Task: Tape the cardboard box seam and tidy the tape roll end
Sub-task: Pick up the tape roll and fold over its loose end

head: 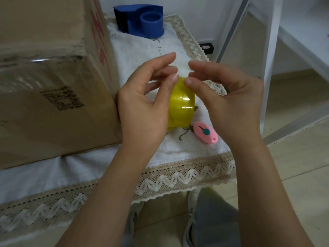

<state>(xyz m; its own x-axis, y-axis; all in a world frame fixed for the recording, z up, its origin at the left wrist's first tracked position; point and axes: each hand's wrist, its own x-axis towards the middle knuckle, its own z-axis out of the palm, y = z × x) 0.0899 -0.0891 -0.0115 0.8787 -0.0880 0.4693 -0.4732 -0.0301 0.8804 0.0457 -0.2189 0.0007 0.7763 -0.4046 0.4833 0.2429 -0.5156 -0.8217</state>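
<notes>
A yellow tape roll stands on edge between my two hands, above the white tablecloth. My left hand covers its left side, thumb pressed on the roll's top rim. My right hand is at the roll's right, thumb and fingertips pinching at the top rim where the tape end is; the end itself is too small to make out. The large cardboard box sits on the left, with clear shiny tape across its near top edge.
A pink oval box cutter lies just right of the roll. A blue tape dispenser stands at the back. The lace-edged tablecloth hangs over the front. White frame legs rise on the right; my shoe is below.
</notes>
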